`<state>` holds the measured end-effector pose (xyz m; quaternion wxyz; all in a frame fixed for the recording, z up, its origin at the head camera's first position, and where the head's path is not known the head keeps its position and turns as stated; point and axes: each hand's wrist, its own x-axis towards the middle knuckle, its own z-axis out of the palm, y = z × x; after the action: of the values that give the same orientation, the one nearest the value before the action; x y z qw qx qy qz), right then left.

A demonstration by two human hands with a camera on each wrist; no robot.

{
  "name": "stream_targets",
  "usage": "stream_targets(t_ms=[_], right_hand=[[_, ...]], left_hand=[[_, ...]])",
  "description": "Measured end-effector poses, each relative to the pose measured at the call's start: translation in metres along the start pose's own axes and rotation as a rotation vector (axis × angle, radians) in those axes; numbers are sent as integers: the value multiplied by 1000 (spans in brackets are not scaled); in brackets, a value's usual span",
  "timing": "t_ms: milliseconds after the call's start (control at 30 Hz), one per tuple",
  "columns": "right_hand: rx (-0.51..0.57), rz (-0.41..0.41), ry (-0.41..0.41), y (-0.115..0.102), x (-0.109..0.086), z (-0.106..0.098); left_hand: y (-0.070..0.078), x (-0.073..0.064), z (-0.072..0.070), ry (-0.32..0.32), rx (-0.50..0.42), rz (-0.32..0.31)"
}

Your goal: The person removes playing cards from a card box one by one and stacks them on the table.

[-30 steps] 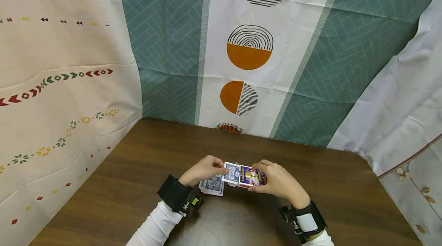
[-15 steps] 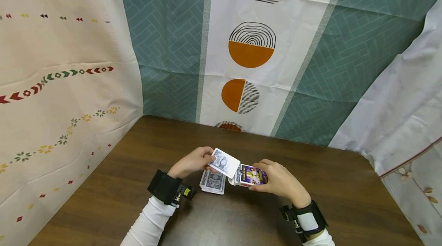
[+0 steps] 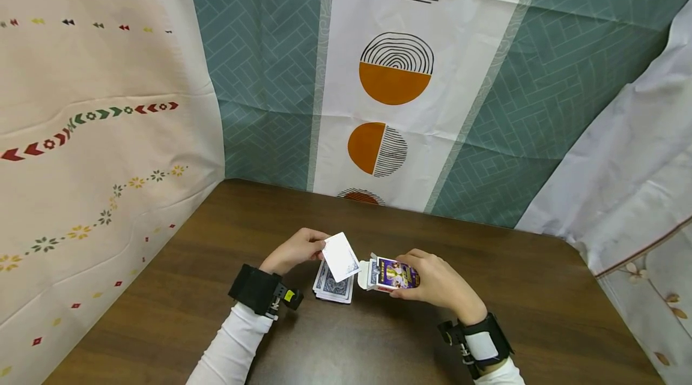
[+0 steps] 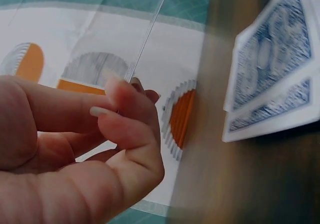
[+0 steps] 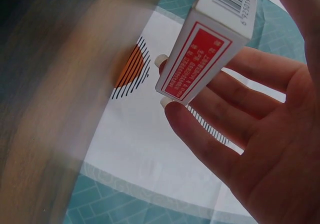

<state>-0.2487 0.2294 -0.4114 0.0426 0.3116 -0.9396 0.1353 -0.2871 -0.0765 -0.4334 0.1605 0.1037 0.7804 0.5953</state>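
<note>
Between thumb and fingers, my left hand [image 3: 294, 251] pinches a playing card [image 3: 341, 257], tilted up over the pile. In the left wrist view that card [image 4: 145, 39] shows edge-on as a thin line. Beneath it a pile of playing cards [image 3: 336, 290], blue-patterned backs up, lies slightly fanned on the table. My right hand [image 3: 437, 284] grips a purple card box [image 3: 399, 274] by its closed end. The box's flap end is open towards the left, with blue-backed cards [image 3: 373, 271] showing at its mouth. The right wrist view shows the box's [image 5: 200, 64] red side label and barcode.
Both hands work over a brown wooden table [image 3: 259, 211]. Patterned cloth [image 3: 270, 103] hangs along its far edge, with a cream cloth [image 3: 108, 193] on the left and a white one [image 3: 622, 181] on the right. Each wrist wears a black strap [image 3: 254, 290].
My left hand has pulled a card leftward out of the box and tilted it up over the pile. The right hand and box have stayed nearly still.
</note>
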Motion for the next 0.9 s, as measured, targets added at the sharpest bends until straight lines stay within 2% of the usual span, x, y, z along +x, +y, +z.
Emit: stream_targets(t_ms=[233,500,667,900], right_hand=[[-1,-5,6,1,-1,-1],[-6,-20,12,2,-1,-2],[-5,-18,14,2,-1,-3],[-5,-6,8,3,-1,-3]], left_hand=[[-13,8,8,116,65,-43],[-19,13,11,240,20,-93],[-23,16,16,280,42,-86],[-26,18,23,285,88,-80]])
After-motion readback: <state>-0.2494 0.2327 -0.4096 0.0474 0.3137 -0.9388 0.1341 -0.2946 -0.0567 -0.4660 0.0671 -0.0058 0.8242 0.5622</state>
